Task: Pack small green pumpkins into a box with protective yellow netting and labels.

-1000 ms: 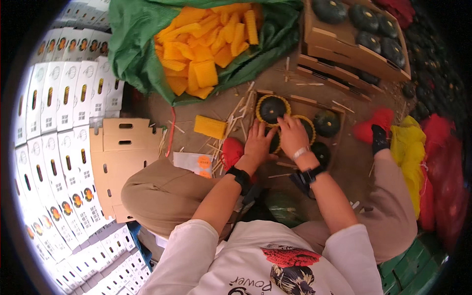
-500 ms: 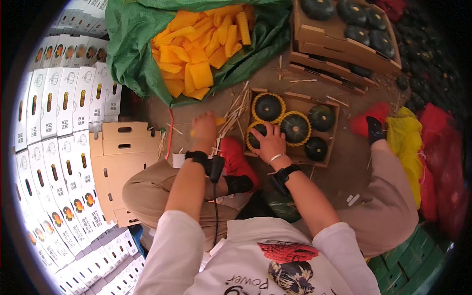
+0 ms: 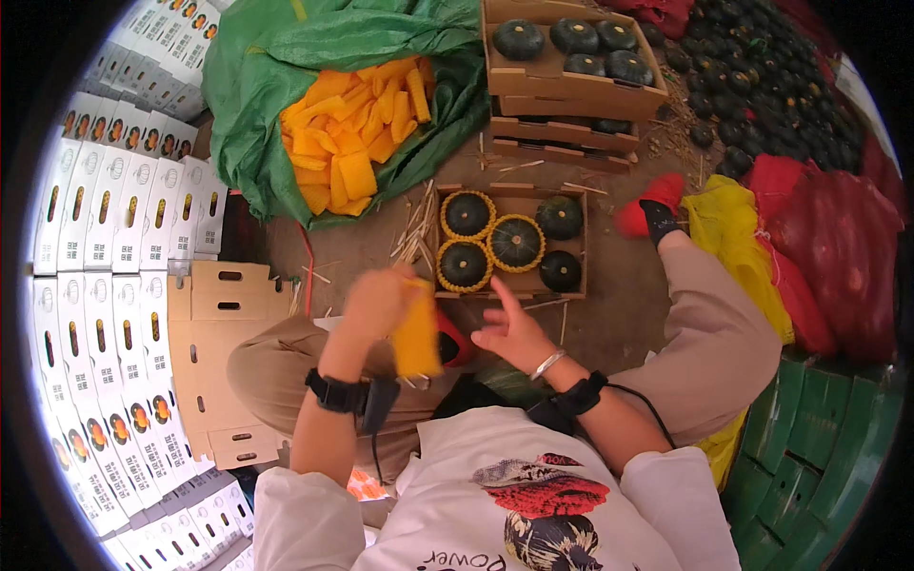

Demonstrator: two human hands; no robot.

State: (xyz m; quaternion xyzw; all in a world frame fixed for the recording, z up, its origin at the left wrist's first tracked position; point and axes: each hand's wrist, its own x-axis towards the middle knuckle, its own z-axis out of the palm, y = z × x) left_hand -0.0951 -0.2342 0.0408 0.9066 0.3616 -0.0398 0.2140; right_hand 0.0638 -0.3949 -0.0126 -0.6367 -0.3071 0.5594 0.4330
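Note:
My left hand (image 3: 374, 306) is closed on a yellow foam net sleeve (image 3: 416, 335), which hangs flat and blurred above my crossed legs. My right hand (image 3: 517, 339) is empty, fingers apart, just nearer than a shallow cardboard box (image 3: 585, 249). In that box, three dark green squashes sit in yellow foam nets: a far-left squash (image 3: 466, 214), a middle squash (image 3: 515, 244) and a near-left squash (image 3: 464, 264). Along the right side lie a bare squash (image 3: 559, 218) and a smaller bare squash (image 3: 560, 271).
A green sack (image 3: 238, 124) full of yellow foam nets (image 3: 333, 143) lies at the far left. Stacked cardboard boxes (image 3: 571, 88) of squashes stand behind. White cartons (image 3: 95, 209) line the left, with a squash heap (image 3: 752, 95) far right and green crates (image 3: 809, 428) near right.
My right hand has let go of the near-left netted squash and drawn back toward me. From the floor by the straw, my left hand has come nearer with a foam net. The view has shifted.

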